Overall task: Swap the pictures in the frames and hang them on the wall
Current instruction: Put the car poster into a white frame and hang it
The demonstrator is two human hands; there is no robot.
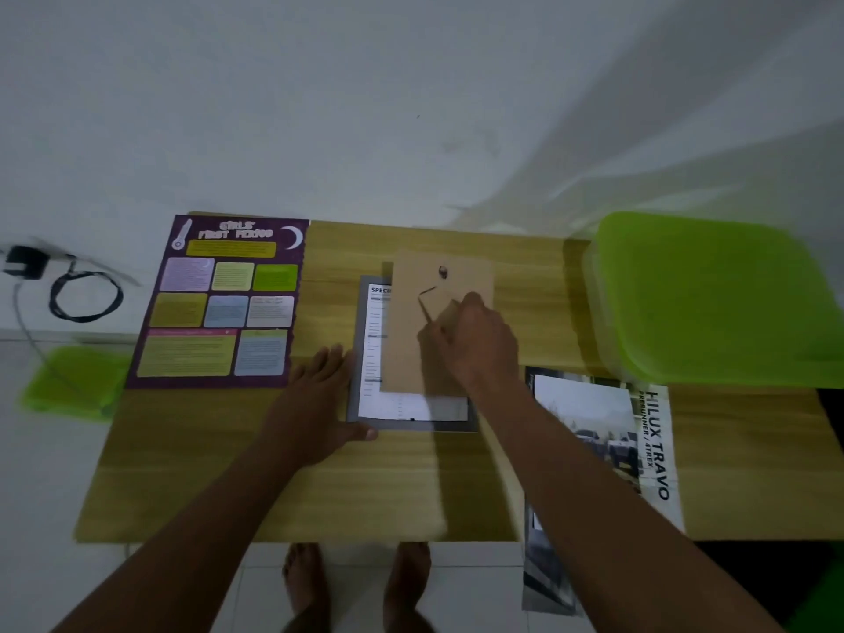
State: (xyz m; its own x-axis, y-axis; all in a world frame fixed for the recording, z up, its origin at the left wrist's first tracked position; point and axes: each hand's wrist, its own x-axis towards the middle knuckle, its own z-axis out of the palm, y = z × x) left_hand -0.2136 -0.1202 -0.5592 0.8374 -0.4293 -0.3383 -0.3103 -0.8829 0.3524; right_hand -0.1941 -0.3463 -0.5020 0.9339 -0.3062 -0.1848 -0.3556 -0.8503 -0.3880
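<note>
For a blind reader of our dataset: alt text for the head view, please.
The right hand holds a brown backing board over a grey frame that the left hand steadies on a wooden table. A purple poster lies left, a car brochure right.

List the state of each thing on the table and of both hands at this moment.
frame: face down, back open, printed sheet inside.
backing board: out of its seat, askew over the frame.
right hand: grips the backing board.
left hand: flat, fingers straight, against the frame's left edge.
purple poster: flat, face up.
car brochure: face up, overhanging the table's front edge.
green box: lid on.
</note>
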